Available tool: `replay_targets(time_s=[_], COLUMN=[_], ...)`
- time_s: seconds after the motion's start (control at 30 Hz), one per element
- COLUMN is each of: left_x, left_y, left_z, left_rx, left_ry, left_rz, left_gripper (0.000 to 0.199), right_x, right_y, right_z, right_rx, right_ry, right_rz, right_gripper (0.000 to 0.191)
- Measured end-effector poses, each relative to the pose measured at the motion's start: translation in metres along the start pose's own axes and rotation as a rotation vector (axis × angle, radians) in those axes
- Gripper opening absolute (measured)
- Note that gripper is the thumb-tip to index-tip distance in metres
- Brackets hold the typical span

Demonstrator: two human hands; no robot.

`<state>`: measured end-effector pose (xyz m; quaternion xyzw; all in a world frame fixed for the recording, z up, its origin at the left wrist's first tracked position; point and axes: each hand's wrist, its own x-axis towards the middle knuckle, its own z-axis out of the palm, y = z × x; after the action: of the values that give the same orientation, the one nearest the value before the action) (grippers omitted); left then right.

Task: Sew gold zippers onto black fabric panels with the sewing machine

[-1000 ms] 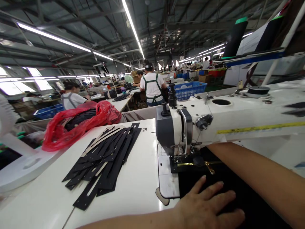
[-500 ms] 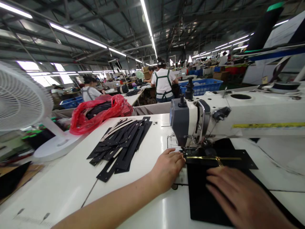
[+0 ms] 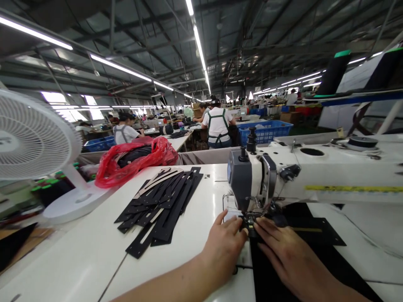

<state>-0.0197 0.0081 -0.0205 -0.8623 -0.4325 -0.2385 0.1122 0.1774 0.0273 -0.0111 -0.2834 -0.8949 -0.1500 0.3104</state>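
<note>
Under the presser foot of a white and grey sewing machine [image 3: 239,176] lies a slotted black strip [image 3: 329,233] with a gold-toothed zipper [image 3: 251,226] showing in its slot. A larger black panel [image 3: 262,272] spreads beneath, toward me and to the right. My left hand [image 3: 225,245] is closed, fingers bent and thumb tucked in, at the zipper's left end beside the foot. My right hand [image 3: 288,251] lies flat over the strip, fingers stretched and close together, fingertips just right of the foot. It hides the middle of the zipper and its pull.
Slotted black strips [image 3: 163,201] lie piled on the white table [image 3: 78,260] to the left. Behind them is a red plastic bag [image 3: 138,161] with dark pieces inside. A white fan [image 3: 37,147] stands far left. Co-workers [image 3: 217,121] and a blue crate [image 3: 264,131] are beyond the table.
My right hand has moved left and forward, from the zipper pull to beside the presser foot. My left hand stays at the zipper's left end. The camera view has tilted up slightly.
</note>
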Motion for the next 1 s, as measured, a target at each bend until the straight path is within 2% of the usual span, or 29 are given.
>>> replay_targets(time_s=[0.13, 0.3, 0.53, 0.87, 1.0], left_x=[0.002, 0.007, 0.008, 0.01, 0.012], left_y=[0.001, 0.003, 0.006, 0.005, 0.003], left_z=[0.005, 0.009, 0.006, 0.002, 0.0], left_rx=[0.018, 0.055, 0.048, -0.001, -0.015], left_ry=[0.016, 0.038, 0.091, 0.066, 0.038], left_rz=[0.035, 0.074, 0.084, 0.079, 0.079], left_gripper=[0.015, 0.007, 0.017, 0.02, 0.016], right_x=[-0.003, 0.0, 0.002, 0.004, 0.007], right_y=[0.003, 0.002, 0.001, -0.001, 0.0], right_z=[0.013, 0.01, 0.006, 0.004, 0.005], right_rx=[-0.009, 0.014, 0.087, 0.143, 0.16], right_ry=[-0.045, -0.056, -0.115, -0.118, -0.175], right_rz=[-0.009, -0.002, 0.042, 0.072, 0.096], right_gripper=[0.034, 0.032, 0.034, 0.033, 0.033])
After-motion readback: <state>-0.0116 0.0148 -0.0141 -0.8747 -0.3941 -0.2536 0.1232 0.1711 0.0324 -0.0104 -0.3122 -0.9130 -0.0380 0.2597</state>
